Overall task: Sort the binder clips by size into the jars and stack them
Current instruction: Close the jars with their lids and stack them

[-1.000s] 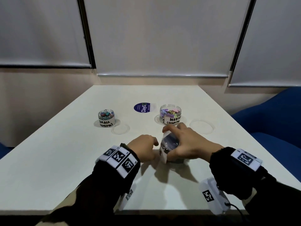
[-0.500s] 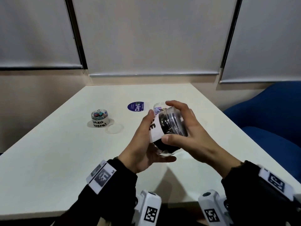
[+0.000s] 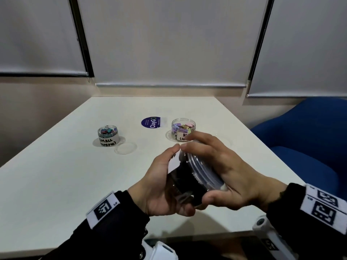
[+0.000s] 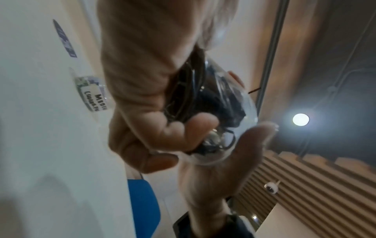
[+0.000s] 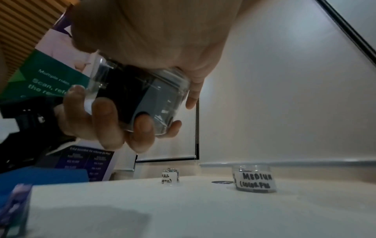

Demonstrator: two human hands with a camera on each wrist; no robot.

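A clear jar [image 3: 185,180] full of black binder clips is held tilted above the table's near edge, its white label turned to the left. My left hand [image 3: 159,186] cups the jar's body from the left and below. My right hand [image 3: 223,166] grips the clear lid [image 3: 205,172] on the jar's right end, fingers curled round the rim. The left wrist view shows the jar's base [image 4: 215,109] with black clips inside. In the right wrist view the jar [image 5: 142,96] sits between both hands' fingers.
An open jar labelled SMALL [image 3: 108,136] holds coloured clips at the back left, with a loose clear lid [image 3: 125,148] beside it. An open jar labelled MEDIUM [image 3: 183,128] stands behind my right hand. A round blue sticker [image 3: 151,122] lies between them. Blue chairs [image 3: 309,147] stand to the right.
The jar has come up off the table into both hands. It now lies lower and more tilted, and my right hand has wrapped round the lid.
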